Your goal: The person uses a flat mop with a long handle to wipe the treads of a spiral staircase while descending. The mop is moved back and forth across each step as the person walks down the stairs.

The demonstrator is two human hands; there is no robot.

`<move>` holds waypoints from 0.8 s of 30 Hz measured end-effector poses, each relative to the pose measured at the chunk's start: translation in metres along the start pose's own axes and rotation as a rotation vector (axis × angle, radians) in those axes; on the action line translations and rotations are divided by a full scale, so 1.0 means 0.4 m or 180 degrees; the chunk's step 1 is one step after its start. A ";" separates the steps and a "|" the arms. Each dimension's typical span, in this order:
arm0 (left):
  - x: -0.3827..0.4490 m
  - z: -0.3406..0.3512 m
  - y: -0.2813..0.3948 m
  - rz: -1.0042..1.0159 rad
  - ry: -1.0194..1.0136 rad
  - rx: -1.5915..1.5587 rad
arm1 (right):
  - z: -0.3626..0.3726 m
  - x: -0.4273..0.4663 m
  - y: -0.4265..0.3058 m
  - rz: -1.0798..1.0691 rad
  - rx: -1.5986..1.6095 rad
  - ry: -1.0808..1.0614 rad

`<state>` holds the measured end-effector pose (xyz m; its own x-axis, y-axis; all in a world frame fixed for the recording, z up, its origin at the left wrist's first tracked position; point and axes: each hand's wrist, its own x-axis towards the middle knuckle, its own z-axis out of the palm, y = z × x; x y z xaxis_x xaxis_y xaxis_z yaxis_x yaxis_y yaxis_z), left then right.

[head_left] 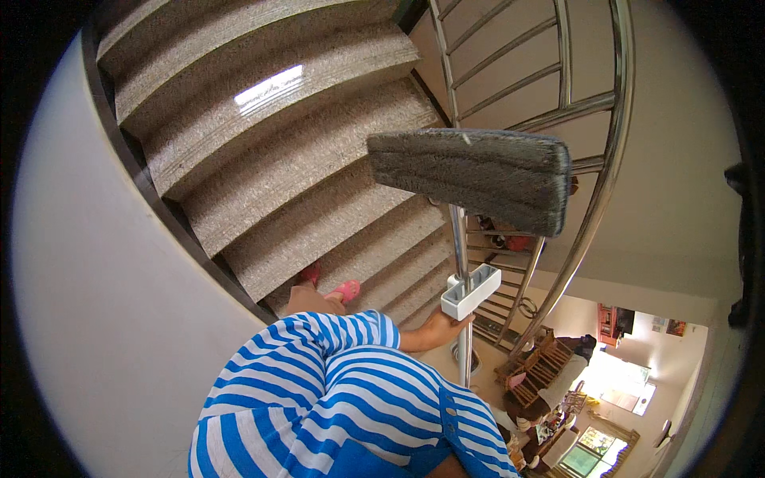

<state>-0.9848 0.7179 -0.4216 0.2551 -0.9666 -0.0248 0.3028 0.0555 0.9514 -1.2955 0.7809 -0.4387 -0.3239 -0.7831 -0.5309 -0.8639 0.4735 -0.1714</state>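
My left hand (441,330) grips the metal pole (464,352) of a flat mop, just below a white plastic squeegee block (471,291) that sits around the pole. The mop is held head up, off the steps. Its grey microfibre pad (472,176) is tilted, in front of the stair railing, with a small pale speck on it. A blue-and-white striped shirt (358,394) covers my torso and upper arm. My right hand is out of view.
Speckled stone stairs (287,149) curve past a white wall (66,257). My feet in pink sandals (346,291) are on the steps. A stainless steel railing (618,89) borders the stairs on the right. Below are wooden chairs (538,364) and a bright window (591,448).
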 end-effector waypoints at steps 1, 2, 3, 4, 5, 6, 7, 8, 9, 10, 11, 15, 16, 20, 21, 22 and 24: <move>-0.002 0.000 0.005 -0.0152 0.0044 -0.0217 | 0.001 -0.001 0.000 0.0006 -0.0011 0.0005; 0.000 -0.002 0.010 -0.0275 0.0072 -0.0439 | 0.002 -0.002 0.000 0.0017 -0.0017 0.0004; 0.001 -0.004 0.016 -0.0320 0.0118 -0.0683 | 0.005 -0.001 -0.001 0.0023 -0.0015 -0.0004; 0.009 -0.012 0.021 -0.0888 0.0037 -0.0708 | 0.006 -0.001 0.000 0.0025 -0.0015 -0.0003; 0.014 -0.018 0.029 -0.0677 0.0107 -0.0588 | 0.009 0.001 0.000 0.0024 -0.0008 -0.0008; 0.018 -0.028 0.037 -0.0606 0.0151 -0.0443 | 0.011 0.002 0.001 0.0028 -0.0008 -0.0011; 0.022 -0.039 0.047 -0.0671 0.0167 -0.0262 | 0.012 0.003 0.002 0.0026 -0.0010 -0.0024; 0.021 -0.051 0.058 -0.0607 0.0129 -0.0421 | 0.014 0.004 0.004 0.0023 -0.0009 -0.0032; 0.024 -0.059 0.068 -0.0653 0.0110 -0.0392 | 0.014 0.006 0.005 0.0017 -0.0015 -0.0040; 0.026 -0.067 0.079 -0.0699 0.0102 -0.0361 | 0.016 0.007 0.006 0.0014 -0.0014 -0.0047; 0.027 -0.073 0.088 -0.0643 0.0133 -0.0376 | 0.016 0.008 0.007 0.0008 -0.0010 -0.0044; 0.030 -0.080 0.101 -0.0678 0.0050 -0.0307 | 0.019 0.013 0.007 0.0001 0.0024 -0.0060; 0.029 -0.079 0.098 -0.0612 0.0063 -0.0235 | 0.021 0.014 0.007 0.0005 0.0031 -0.0055; 0.024 -0.072 0.067 -0.0601 0.0136 0.0005 | 0.021 0.014 0.011 -0.0007 0.0050 -0.0055; 0.023 -0.071 0.059 -0.0520 0.0141 -0.0074 | 0.021 0.013 0.013 -0.0012 0.0040 -0.0052; 0.023 -0.070 0.053 -0.0444 0.0187 -0.0149 | 0.021 0.014 0.014 -0.0009 0.0048 -0.0054; 0.026 -0.071 0.045 -0.0386 0.0212 -0.0203 | 0.020 0.015 0.017 -0.0021 0.0031 -0.0062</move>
<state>-0.9506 0.7161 -0.4133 0.2727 -0.9486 -0.1606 0.3922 -0.0428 0.9189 -1.3002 0.7825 -0.4498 -0.3104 -0.7783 -0.5458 -0.8622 0.4723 -0.1831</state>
